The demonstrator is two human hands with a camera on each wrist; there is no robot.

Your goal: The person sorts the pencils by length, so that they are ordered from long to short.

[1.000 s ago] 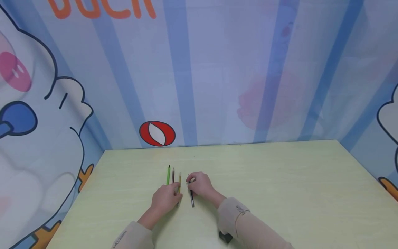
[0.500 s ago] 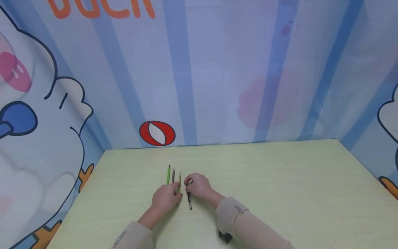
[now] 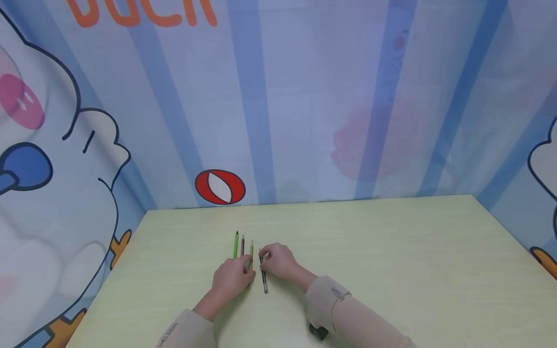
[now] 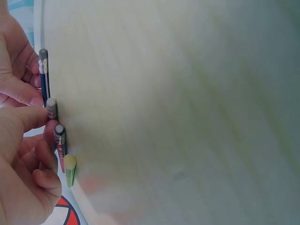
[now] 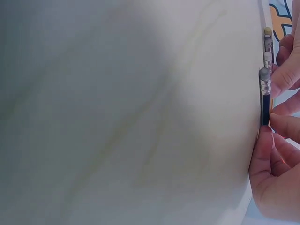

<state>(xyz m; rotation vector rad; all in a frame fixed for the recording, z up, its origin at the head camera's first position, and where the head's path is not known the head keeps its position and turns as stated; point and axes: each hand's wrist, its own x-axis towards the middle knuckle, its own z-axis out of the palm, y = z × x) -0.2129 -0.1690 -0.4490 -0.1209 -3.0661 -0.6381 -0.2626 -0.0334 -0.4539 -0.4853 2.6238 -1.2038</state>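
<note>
Toward the left of the table, my left hand (image 3: 232,278) pinches a yellow pencil (image 3: 251,249) between thumb and finger. Left of it lie a dark red pencil (image 3: 242,244) and a green pencil (image 3: 236,245), their lower parts covered by that hand in the head view. My right hand (image 3: 280,261) pinches a black pencil (image 3: 264,282), set a small gap to the right of the yellow one. All points face the back wall. Grey erasers show on the black pencil (image 4: 44,70) and dark red pencil (image 4: 60,136) in the left wrist view.
The pale wooden table (image 3: 391,251) extends far to the right. A printed cloth backdrop (image 3: 304,121) rises along its back edge. Under the right sleeve (image 3: 330,299) sits a small black object (image 3: 318,331), partly hidden.
My right hand has shifted the black pencil slightly left and toward me, nearer the yellow pencil. In the last half second it barely moves. The left hand stays in place.
</note>
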